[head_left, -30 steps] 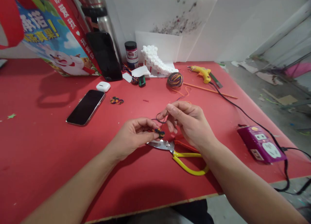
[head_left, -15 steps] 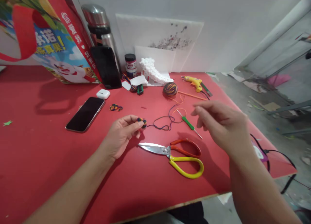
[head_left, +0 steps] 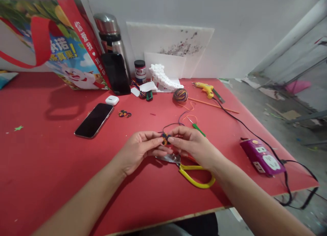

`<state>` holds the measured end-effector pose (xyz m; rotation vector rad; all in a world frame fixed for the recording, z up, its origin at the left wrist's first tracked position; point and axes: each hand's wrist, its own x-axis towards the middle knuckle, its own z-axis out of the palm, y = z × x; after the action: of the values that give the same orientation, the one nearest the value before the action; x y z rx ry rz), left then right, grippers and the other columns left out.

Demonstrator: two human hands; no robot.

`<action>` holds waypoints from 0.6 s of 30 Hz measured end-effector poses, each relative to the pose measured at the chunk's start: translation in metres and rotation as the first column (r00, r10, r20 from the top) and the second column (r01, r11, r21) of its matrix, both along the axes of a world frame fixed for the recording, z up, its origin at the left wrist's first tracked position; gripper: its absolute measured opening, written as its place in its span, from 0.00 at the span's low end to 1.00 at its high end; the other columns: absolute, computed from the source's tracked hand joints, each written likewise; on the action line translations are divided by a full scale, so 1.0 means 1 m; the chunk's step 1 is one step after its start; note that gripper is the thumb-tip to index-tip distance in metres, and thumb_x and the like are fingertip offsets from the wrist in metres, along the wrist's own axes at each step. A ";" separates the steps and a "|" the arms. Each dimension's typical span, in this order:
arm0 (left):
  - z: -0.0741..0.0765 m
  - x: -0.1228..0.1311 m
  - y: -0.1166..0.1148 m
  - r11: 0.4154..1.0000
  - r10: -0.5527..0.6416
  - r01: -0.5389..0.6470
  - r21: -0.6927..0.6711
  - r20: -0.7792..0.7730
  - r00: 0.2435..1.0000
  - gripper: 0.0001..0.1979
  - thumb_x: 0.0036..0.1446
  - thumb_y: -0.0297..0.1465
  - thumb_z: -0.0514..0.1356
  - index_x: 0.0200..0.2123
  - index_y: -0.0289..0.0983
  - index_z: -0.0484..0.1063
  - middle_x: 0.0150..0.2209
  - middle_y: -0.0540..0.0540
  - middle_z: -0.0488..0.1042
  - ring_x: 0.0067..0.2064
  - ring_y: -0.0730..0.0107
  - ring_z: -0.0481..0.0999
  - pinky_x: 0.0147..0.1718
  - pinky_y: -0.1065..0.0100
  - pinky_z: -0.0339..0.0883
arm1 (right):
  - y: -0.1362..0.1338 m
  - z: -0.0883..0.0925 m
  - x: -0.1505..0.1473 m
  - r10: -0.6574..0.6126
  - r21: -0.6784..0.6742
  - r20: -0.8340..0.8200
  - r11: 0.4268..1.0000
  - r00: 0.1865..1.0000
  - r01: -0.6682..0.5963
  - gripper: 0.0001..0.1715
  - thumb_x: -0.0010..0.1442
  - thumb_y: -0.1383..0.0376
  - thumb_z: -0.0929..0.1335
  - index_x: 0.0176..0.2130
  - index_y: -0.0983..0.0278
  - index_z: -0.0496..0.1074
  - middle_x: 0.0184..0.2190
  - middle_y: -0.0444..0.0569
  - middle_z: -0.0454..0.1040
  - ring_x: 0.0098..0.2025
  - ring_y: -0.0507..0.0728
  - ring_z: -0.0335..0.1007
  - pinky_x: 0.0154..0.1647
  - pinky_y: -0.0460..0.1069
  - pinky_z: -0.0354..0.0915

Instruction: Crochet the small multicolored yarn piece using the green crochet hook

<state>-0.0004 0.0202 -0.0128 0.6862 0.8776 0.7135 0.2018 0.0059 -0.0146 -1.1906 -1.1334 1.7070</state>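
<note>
A small dark and orange crocheted piece (head_left: 166,139) is pinched between both hands above the red table (head_left: 122,205). My left hand (head_left: 143,145) grips its left side with thumb and index finger; my right hand (head_left: 190,144) grips its right side. Beneath the hands lie scissors with a yellow handle (head_left: 198,185), blades and red handle partly covered. The green-handled crochet hook (head_left: 199,129) lies just beyond my right hand, its lower end hidden. A dark thread runs from near my hands towards the multicoloured yarn ball (head_left: 180,95).
A second crocheted piece (head_left: 124,114), a phone (head_left: 94,120) and a white earbud case (head_left: 112,100) lie to the left. Farther back stand a bag (head_left: 74,55), an upright black phone (head_left: 116,73) and a flask. A glue gun (head_left: 204,89) and purple power block (head_left: 263,157) are at the right.
My right hand has come left and down to take hold of the crocheted piece. My left hand has moved right with it. The view has shifted, showing the whole power block.
</note>
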 end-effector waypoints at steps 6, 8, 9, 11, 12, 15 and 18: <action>-0.004 -0.006 0.000 0.996 -0.086 0.088 -0.023 0.065 0.994 0.17 0.46 0.37 0.81 0.32 0.35 0.81 0.24 0.47 0.81 0.23 0.72 0.80 0.26 0.74 0.78 | 0.003 -0.011 0.001 0.039 -0.212 -0.304 0.971 0.952 -0.108 0.25 0.49 0.54 0.85 0.33 0.65 0.74 0.19 0.35 0.62 0.20 0.45 0.51 0.20 0.42 0.46; -0.005 -0.008 0.001 0.995 -0.101 0.103 -0.011 0.083 0.991 0.17 0.47 0.37 0.80 0.33 0.36 0.81 0.22 0.50 0.78 0.22 0.74 0.77 0.25 0.73 0.77 | 0.002 -0.014 0.001 0.066 -0.241 -0.371 0.957 0.926 -0.165 0.25 0.49 0.54 0.85 0.33 0.65 0.74 0.20 0.36 0.64 0.20 0.44 0.50 0.20 0.42 0.45; -0.005 -0.009 0.001 0.993 -0.119 0.119 0.006 0.083 0.989 0.17 0.47 0.37 0.80 0.34 0.36 0.80 0.22 0.50 0.77 0.23 0.73 0.78 0.26 0.72 0.78 | 0.001 -0.016 0.001 0.071 -0.252 -0.397 0.950 0.915 -0.183 0.25 0.49 0.54 0.85 0.32 0.65 0.74 0.22 0.37 0.65 0.20 0.44 0.50 0.20 0.42 0.45; -0.004 -0.009 0.001 0.986 -0.160 0.157 0.051 0.065 0.985 0.17 0.48 0.38 0.80 0.34 0.35 0.80 0.24 0.50 0.78 0.25 0.71 0.79 0.27 0.69 0.80 | 0.001 -0.017 0.001 0.074 -0.272 -0.442 0.938 0.894 -0.212 0.24 0.49 0.55 0.85 0.32 0.65 0.75 0.24 0.40 0.68 0.21 0.44 0.52 0.21 0.42 0.44; -0.004 -0.009 0.001 0.982 -0.178 0.174 0.074 0.051 0.983 0.17 0.49 0.38 0.80 0.34 0.35 0.80 0.26 0.49 0.78 0.26 0.70 0.81 0.29 0.69 0.80 | 0.001 -0.018 0.001 0.075 -0.277 -0.459 0.935 0.885 -0.223 0.24 0.50 0.55 0.85 0.32 0.65 0.75 0.24 0.41 0.69 0.21 0.44 0.53 0.21 0.42 0.44; -0.004 -0.009 0.002 0.978 -0.174 0.172 0.119 0.007 0.985 0.17 0.50 0.39 0.79 0.34 0.34 0.80 0.28 0.49 0.78 0.29 0.69 0.82 0.33 0.67 0.82 | 0.001 -0.018 0.002 0.089 -0.262 -0.497 0.933 0.863 -0.247 0.22 0.52 0.56 0.84 0.32 0.65 0.76 0.23 0.40 0.67 0.21 0.44 0.54 0.21 0.41 0.44; -0.006 -0.008 0.002 0.984 -0.143 0.143 0.110 -0.013 0.990 0.18 0.50 0.39 0.79 0.36 0.35 0.80 0.28 0.50 0.78 0.28 0.70 0.82 0.34 0.65 0.83 | 0.001 -0.017 0.002 0.068 -0.251 -0.500 0.943 0.863 -0.219 0.21 0.53 0.56 0.84 0.32 0.66 0.76 0.20 0.37 0.62 0.19 0.43 0.51 0.21 0.41 0.46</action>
<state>-0.0081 0.0226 -0.0185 0.8412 0.7890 0.6350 0.2037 0.0073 -0.0317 -0.7785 -0.6797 2.1975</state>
